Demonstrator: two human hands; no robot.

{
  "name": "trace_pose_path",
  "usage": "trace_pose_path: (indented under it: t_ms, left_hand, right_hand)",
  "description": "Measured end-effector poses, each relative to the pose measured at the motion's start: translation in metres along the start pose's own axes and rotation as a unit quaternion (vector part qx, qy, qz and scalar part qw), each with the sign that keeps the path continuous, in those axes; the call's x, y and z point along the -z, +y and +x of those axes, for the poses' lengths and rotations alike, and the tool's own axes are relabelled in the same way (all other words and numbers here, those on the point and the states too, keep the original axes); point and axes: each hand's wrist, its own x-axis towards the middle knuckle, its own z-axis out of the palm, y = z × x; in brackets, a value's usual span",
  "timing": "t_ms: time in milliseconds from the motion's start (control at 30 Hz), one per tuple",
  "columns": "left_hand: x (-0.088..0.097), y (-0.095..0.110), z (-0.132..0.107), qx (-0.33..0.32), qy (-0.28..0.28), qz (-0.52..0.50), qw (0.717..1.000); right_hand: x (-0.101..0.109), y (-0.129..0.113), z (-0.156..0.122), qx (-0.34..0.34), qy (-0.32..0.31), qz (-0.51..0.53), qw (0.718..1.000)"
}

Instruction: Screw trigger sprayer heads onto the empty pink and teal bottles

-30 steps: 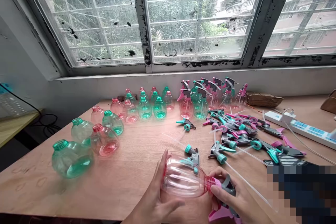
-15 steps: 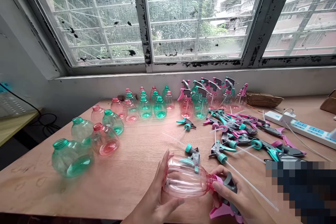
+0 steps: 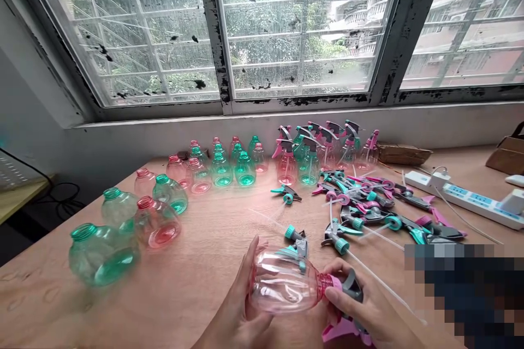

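Observation:
A clear pink plastic bottle [image 3: 282, 286] lies on its side low in the middle of the view. My left hand [image 3: 241, 311] wraps around its base end, fingers closed on it. My right hand [image 3: 364, 311] grips the grey and pink trigger sprayer head [image 3: 350, 289] that sits at the bottle's neck. A teal sprayer head [image 3: 297, 237] rests on the wooden table [image 3: 204, 262] just behind the bottle.
Open green and pink bottles [image 3: 155, 223] stand at the left and back centre. Bottles with sprayers fitted [image 3: 311, 161] stand by the wall. Several loose sprayer heads [image 3: 368, 207] lie at the right, beside a white power strip [image 3: 466, 199]. A blurred patch covers the lower right corner.
The view has shifted slightly, so everything sits a little further left. Both hands keep their hold on the bottle and the sprayer head, and the right hand's fingers have shifted a little round the collar.

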Motion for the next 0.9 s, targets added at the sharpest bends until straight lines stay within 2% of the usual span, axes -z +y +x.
trace_pose_path:
  t_ms: [133, 267, 533, 767, 900]
  left_hand:
    - [0.0021, -0.0044, -0.0025, -0.005, 0.003, 0.039, 0.999]
    - [0.0013, 0.0018, -0.0006, 0.012, -0.014, 0.003, 1.0]
    - [-0.0024, 0.005, 0.0011, 0.01, -0.003, -0.001, 1.0]
    - [0.0024, 0.0028, -0.0007, 0.01, -0.027, -0.02, 0.999]
    - [0.0009, 0.0, -0.0001, 0.008, -0.012, 0.012, 1.0]
  right_hand:
    - [0.0005, 0.0018, -0.0005, 0.004, -0.014, 0.013, 1.0]
    - [0.0013, 0.0013, -0.0002, 0.0, -0.027, 0.005, 1.0]
    - [-0.0014, -0.0012, 0.0003, 0.013, -0.009, 0.043, 0.999]
    - [-0.0043, -0.0056, -0.0024, 0.006, 0.003, 0.032, 0.999]
    - [-0.0054, -0.008, -0.0028, 0.01, 0.024, 0.03, 0.999]
